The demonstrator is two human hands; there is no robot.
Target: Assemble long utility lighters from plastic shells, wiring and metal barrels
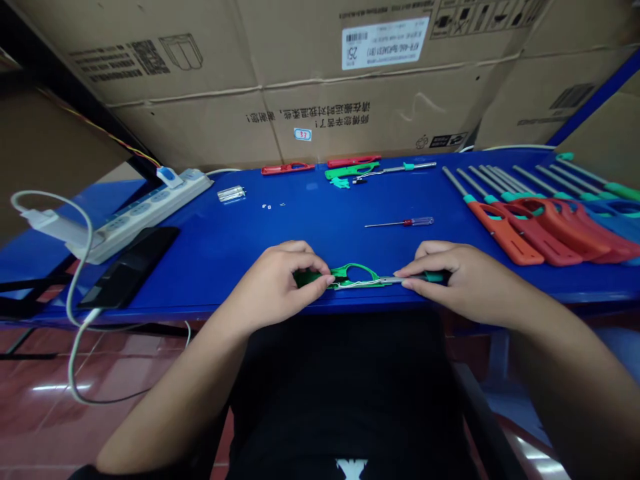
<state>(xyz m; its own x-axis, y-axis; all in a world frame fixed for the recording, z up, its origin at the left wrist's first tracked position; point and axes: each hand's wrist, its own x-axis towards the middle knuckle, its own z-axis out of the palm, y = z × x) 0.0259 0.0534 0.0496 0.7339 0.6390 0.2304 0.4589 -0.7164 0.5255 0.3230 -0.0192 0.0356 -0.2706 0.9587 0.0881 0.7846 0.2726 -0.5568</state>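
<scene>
At the table's front edge lies a green lighter casing (357, 269) with a finger loop, its inside showing wires and a dark part. My left hand (287, 280) is closed on the casing's left end, thumb and fingertips at the dark part. With its fingers closed, my right hand (445, 273) grips the lighter's metal tube (395, 280) at the casing's right end. A teal piece on the tube shows under the right fingers. Beyond my hands lies a screwdriver (400, 223) with a clear and red handle.
Several finished-looking lighters (520, 233) line the right side. Red casing halves (287, 169), a green casing half (353, 171), another metal tube (407, 168) and teal bits (340, 183) lie at the back. Left are silver cylinders (231, 194), a power strip (150, 213) and a black phone-like object (130, 267).
</scene>
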